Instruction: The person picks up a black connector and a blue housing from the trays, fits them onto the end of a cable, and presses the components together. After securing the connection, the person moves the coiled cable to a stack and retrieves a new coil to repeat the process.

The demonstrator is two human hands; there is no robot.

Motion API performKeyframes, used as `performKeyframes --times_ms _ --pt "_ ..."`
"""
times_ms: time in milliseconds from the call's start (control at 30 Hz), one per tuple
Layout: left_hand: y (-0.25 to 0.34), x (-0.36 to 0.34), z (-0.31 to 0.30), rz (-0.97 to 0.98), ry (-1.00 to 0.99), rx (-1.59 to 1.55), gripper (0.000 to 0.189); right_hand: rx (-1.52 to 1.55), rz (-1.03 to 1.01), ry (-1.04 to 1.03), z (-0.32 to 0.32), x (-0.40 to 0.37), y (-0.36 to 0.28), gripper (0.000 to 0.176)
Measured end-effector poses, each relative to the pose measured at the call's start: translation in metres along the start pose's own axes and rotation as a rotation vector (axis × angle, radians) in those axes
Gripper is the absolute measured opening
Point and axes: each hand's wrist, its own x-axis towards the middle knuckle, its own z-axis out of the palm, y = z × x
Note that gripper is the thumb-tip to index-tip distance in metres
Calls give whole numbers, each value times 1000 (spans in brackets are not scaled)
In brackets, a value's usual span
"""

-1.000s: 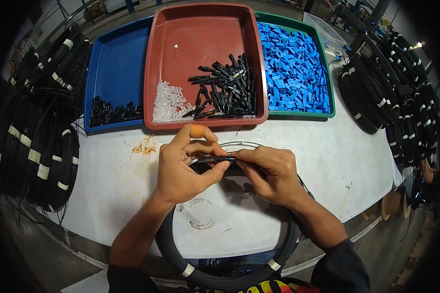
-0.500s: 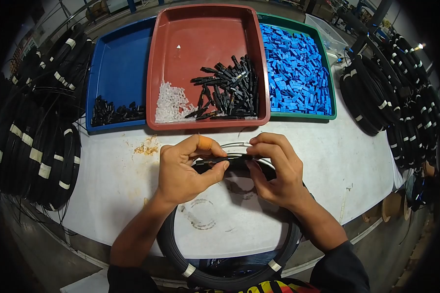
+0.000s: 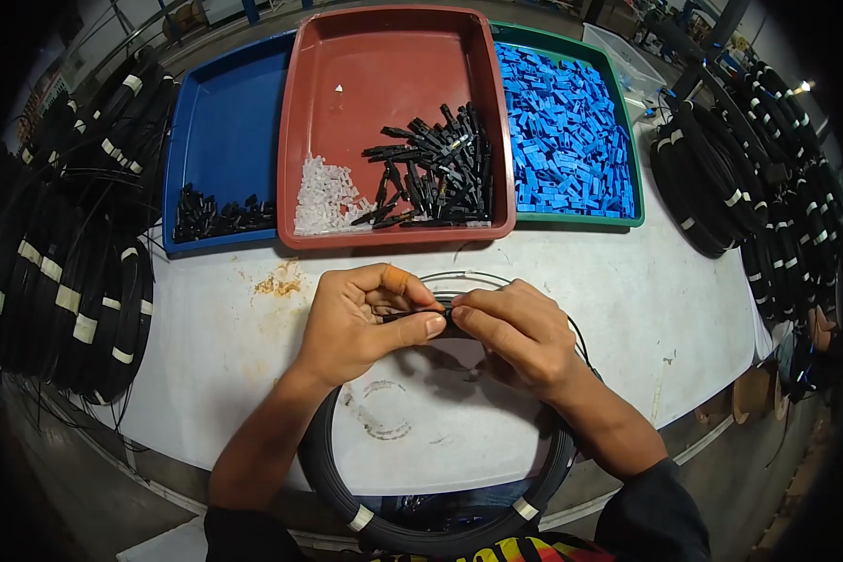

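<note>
Left hand (image 3: 351,317) and right hand (image 3: 526,335), nearly closed, pinch a slim black piece (image 3: 449,317) lying between them

The cable coil (image 3: 317,459) at six o'clock looks matt plastic, its white bands (image 3: 362,518) paper-like. Smooth plastic forms the blue tray (image 3: 229,122) at ten, the faintly shiny red tray (image 3: 384,75) at twelve and the green tray (image 3: 581,221) at half past one. The counter (image 3: 674,309) looks smooth, low-sheen; the sleeve (image 3: 656,520) at half past four is dull cloth.
</note>
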Motion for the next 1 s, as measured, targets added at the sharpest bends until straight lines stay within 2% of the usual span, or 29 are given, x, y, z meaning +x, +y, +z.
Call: performKeyframes --times_ms 67,133,200,233,267,333,400,467,500,533,567,667,733,767,833,933,1000 --pt "-5 -1 8 72 25 14 19 -7 -22 -6 0 0 1 35" --pt "-6 -1 11 147 50 26 19 104 94 13 4 -4 3 32" --pt "-6 -3 10 301 98 532 18 137 172 -7 6 -5 3 32" --pt "1 -1 10 467 91 724 20 170 250 -27 6 -6 3 33" --pt "-1 0 8 468 94 721 20 169 247 -32 6 -6 3 33" --pt "-6 3 5 786 122 871 19 184 334 -34 7 -7 2 35" --pt "-6 2 4 803 124 857 16 179 310 -21 7 -5 1 34" --pt "-4 0 2 722 122 754 14 176 284 -7 8 -2 2 34" --pt "-4 -1 3 722 123 754 14 105 182 25 8 -1 3 33" --pt "-4 -3 4 636 118 677 14 34 81 57 7 0 3 32" --pt "-3 -3 4 551 111 601 14 32 82 58 5 0 2 32" --pt "-5 0 3 618 45 604 16 -65 65 -5 0 -2 -3 31" --pt "-6 2 2 635 43 621 15 23 206 -66 5 -6 -1 35" --pt "-6 3 2 652 44 641 14 24 204 -65 6 -4 0 35" --pt "-5 1 2 616 56 626 14 115 155 78 10 -2 3 35" --pt "-4 1 5 606 56 626 13 73 63 59 7 -7 9 31" --pt "-5 1 5 627 47 644 12 80 129 2 3 -5 4 31"
